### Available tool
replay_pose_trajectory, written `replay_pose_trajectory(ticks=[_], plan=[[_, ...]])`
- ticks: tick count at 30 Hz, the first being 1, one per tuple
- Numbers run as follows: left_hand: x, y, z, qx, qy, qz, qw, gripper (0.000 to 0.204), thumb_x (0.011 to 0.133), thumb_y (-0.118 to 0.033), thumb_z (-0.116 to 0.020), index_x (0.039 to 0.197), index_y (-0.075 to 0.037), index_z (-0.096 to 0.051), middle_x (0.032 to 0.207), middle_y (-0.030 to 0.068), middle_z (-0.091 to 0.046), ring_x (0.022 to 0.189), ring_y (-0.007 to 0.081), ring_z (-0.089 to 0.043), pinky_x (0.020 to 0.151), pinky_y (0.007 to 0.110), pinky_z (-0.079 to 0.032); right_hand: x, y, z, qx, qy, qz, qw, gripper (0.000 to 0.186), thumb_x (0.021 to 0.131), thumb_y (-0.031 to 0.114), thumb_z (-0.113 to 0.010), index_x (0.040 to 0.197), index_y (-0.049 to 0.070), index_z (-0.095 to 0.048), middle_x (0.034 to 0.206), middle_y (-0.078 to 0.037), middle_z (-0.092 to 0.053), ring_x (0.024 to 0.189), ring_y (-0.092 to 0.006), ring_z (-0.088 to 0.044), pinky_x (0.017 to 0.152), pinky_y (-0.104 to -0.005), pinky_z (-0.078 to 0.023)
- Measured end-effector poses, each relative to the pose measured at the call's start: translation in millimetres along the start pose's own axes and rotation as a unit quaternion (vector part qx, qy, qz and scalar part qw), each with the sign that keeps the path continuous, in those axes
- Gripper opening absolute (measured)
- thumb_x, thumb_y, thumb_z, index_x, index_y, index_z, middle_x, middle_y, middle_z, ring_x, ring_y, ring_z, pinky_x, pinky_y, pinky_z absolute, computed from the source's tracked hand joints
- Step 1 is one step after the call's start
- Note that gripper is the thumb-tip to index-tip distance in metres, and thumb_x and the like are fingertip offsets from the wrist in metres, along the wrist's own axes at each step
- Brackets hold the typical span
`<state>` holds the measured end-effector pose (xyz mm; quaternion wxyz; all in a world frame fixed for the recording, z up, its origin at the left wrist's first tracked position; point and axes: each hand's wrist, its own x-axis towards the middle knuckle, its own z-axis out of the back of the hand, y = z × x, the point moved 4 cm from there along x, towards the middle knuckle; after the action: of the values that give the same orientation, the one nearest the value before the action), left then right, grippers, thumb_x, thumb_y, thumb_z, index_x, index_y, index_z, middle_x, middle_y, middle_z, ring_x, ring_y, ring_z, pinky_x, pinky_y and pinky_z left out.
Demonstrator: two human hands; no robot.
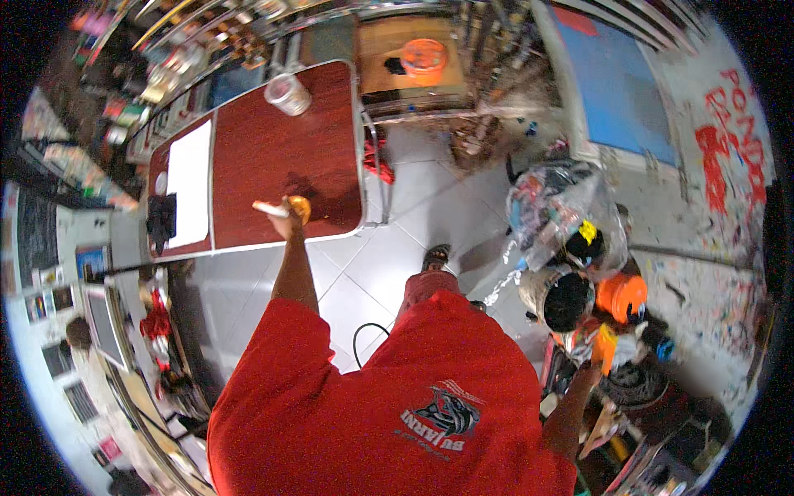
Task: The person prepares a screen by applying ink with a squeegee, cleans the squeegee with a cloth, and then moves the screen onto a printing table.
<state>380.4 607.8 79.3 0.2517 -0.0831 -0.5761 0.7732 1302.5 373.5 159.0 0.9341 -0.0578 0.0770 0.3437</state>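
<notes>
Orange-and-white item (303, 209), head view: in the L hand (289, 223), over the near part of a red-brown worktop (265, 157); slim pale part to the hand's L, rounded orange part to its R; blurred, so one pc. or two can't be told. L hand closed round it, arm extended; dark shadow on worktop just beyond; contact w/ surface can't be told. R hand (589, 370), low at R, grips a flat yellow-orange item (605, 349), raised above a cluttered area; exact kind unclear. On worktop: white sheet (189, 182) toward L end, w/ dark item (162, 221) at its near L edge; whitish tub (288, 94) near far edge. Beyond, orange bucket (423, 59) on a wooden surface. R side, approx. far to near: blue panel (616, 99); clear plastic bag (538, 202), full, on tiled floor (409, 178); pale bucket (532, 295) w/ dark interior, orange bucket no. 2 (620, 298) just beside it. Lower ctr.: wearer's red shirt (356, 422) and one dark shoe (436, 257).
</notes>
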Motion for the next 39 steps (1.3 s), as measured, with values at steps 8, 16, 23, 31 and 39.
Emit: replay_pose_trajectory(ticks=[8, 16, 23, 31, 39], plan=[[31.9, 17.2, -2.4, 0.149, 0.075, 0.039, 0.985, 0.045, 0.076, -0.028, -0.066, 0.101, 0.002, -0.044, 0.087, 0.0098, -0.054, 0.073, 0.0175, -0.051, 0.063, 0.036, -0.046, 32.7, 19.6, -6.5, 0.240, -0.022, -0.061, 0.968, 0.039, 0.082, 0.035, -0.054, 0.101, 0.000, -0.053, 0.086, -0.013, -0.059, 0.073, -0.0224, -0.056, 0.062, -0.0366, -0.046], [-73.4, 91.8, 31.3, 0.010, 0.126, 0.122, 0.985, 0.030, 0.079, -0.021, -0.062, 0.097, 0.001, -0.051, 0.091, 0.0131, -0.059, 0.067, 0.0205, -0.057, 0.060, 0.040, -0.051, 37.9, -30.9, -81.9, 0.422, -0.059, -0.328, 0.843, 0.047, 0.080, 0.047, -0.057, 0.096, 0.003, -0.056, 0.080, -0.008, -0.058, 0.064, -0.0174, -0.054, 0.054, -0.0335, -0.045], [-379.8, -88.2, -120.5, -0.007, 0.665, 0.216, 0.715, 0.035, 0.085, -0.028, -0.052, 0.114, -0.010, -0.049, 0.105, 0.0038, -0.055, 0.090, 0.0184, -0.055, 0.077, 0.030, -0.043, 6.7, 54.2, -56.9, 0.872, -0.071, -0.281, 0.395, 0.028, 0.084, 0.016, -0.059, 0.110, 0.011, -0.048, 0.095, -0.005, -0.055, 0.073, -0.0174, -0.053, 0.063, -0.0256, -0.048], [-760.6, -257.4, -229.6, 0.136, 0.853, 0.165, 0.476, 0.037, 0.087, -0.032, -0.052, 0.106, 0.000, -0.055, 0.095, 0.0070, -0.060, 0.083, 0.0186, -0.056, 0.068, 0.032, -0.046, 35.8, 5.7, -208.3, 0.764, -0.090, -0.228, 0.597, 0.024, 0.082, 0.016, -0.061, 0.101, 0.004, -0.053, 0.085, -0.008, -0.058, 0.067, -0.0210, -0.057, 0.057, -0.0296, -0.047], [-880.1, -191.8, -252.1, 0.144, 0.764, 0.144, 0.613, 0.027, 0.084, -0.025, -0.057, 0.101, -0.003, -0.055, 0.084, 0.0048, -0.059, 0.071, 0.0168, -0.056, 0.057, 0.027, -0.044, 56.2, -50.7, -133.5, 0.772, 0.062, -0.282, 0.566, 0.013, 0.084, 0.010, -0.056, 0.093, 0.000, -0.056, 0.079, -0.006, -0.059, 0.066, -0.0137, -0.056, 0.054, -0.0257, -0.045]])
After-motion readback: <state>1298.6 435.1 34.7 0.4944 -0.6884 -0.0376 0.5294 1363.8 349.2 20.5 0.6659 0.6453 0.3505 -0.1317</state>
